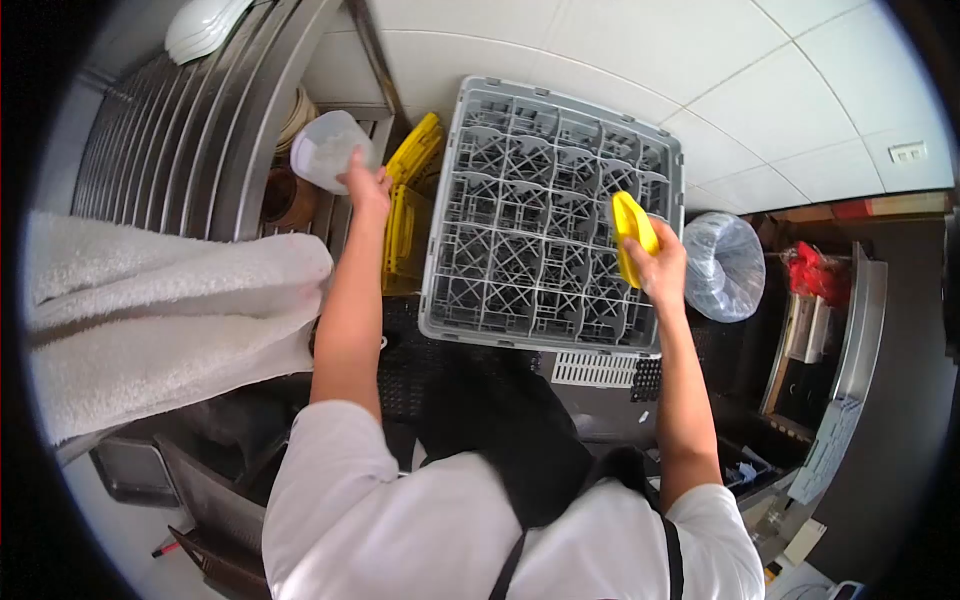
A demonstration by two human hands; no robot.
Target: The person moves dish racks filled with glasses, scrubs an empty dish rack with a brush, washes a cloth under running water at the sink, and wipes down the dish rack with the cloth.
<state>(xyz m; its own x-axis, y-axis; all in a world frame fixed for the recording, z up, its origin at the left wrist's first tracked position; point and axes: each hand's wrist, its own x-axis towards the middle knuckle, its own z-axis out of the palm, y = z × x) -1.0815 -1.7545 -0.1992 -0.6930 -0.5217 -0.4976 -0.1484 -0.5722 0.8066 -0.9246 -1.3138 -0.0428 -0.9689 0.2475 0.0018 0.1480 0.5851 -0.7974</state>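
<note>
My left hand (368, 185) grips a whitish translucent plastic tub (335, 152) by its near side, at the left over a slatted shelf. A flattened, oval yellow plastic piece (630, 228) is pinched in my right hand (662, 265); its exact kind is unclear. That hand is over the right part of a large grey glass rack (520, 343), which is divided into many wire compartments. Between the rack and my left hand stand yellow plastic crates (405, 235).
A bin lined with a clear bag (722, 268) stands right of the rack. White towels (170, 310) hang at the left beneath a metal slatted shelf (215, 120). Brown round containers (287, 196) sit behind my left forearm. A red bag (815, 272) lies on the right-hand unit.
</note>
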